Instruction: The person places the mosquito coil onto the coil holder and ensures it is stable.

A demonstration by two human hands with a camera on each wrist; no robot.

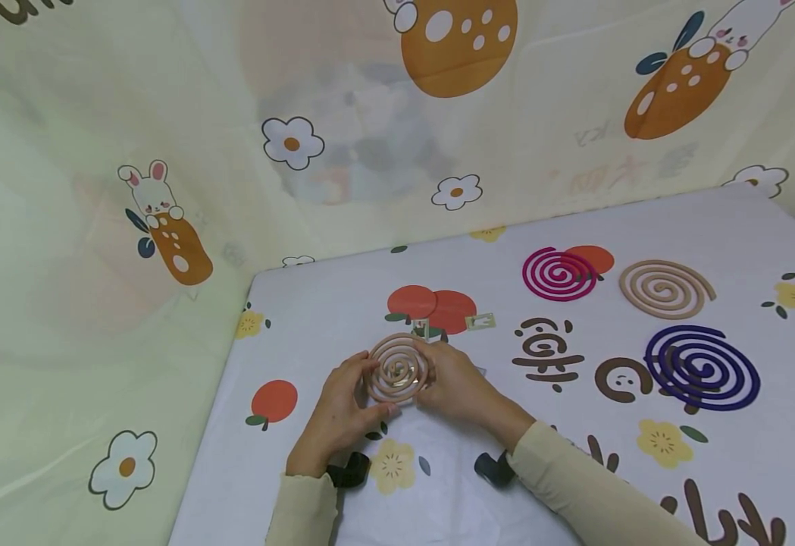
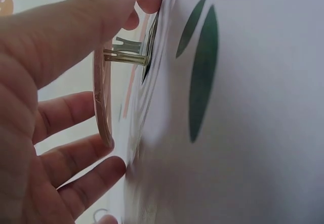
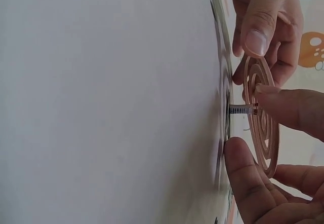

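Note:
A pinkish-tan mosquito coil (image 1: 398, 369) is held between both hands, low over the table. My left hand (image 1: 336, 417) grips its left edge, thumb toward me and fingers around the far side. My right hand (image 1: 457, 381) pinches the coil from the right, with the thumb on its face in the right wrist view. Under the coil stands a small metal coil stand (image 2: 126, 58), its thin upright reaching up to the spiral near the middle. That upright (image 3: 240, 109) meets the coil in the right wrist view. The stand's base is mostly hidden.
A magenta coil (image 1: 561, 274), a beige coil (image 1: 663, 288) and a dark blue coil (image 1: 702, 368) lie at the right. Two small metal pieces (image 1: 481, 321) sit beyond the hands. The printed cloth (image 1: 233, 470) covers the table, with a curtain (image 1: 199, 91) behind.

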